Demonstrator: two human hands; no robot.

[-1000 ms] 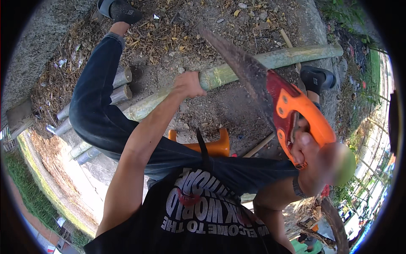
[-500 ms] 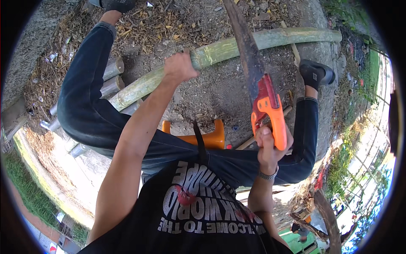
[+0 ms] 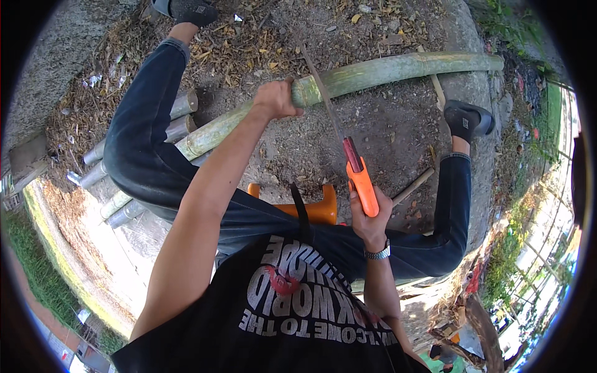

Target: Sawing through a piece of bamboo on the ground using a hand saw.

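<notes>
A long green bamboo pole runs across the ground between my legs, from lower left to upper right. My left hand is closed over it left of the middle, its fingers wrapped round the stem. A handsaw with an orange handle is in my right hand, which wears a metal-banded watch at the wrist. Its blade stands edge-on and crosses the bamboo just right of my left hand, near a node. Whether the teeth bite into the stem cannot be made out.
An orange plastic stool is by my lap. Several cut poles lie under my left leg. A thin wooden stick lies near my right leg, and another passes beneath the bamboo. Dry leaves and litter cover the soil.
The saw has swung left and turned from showing its broad side to edge-on, now across the bamboo beside my left hand. My left hand keeps its grip on the pole.
</notes>
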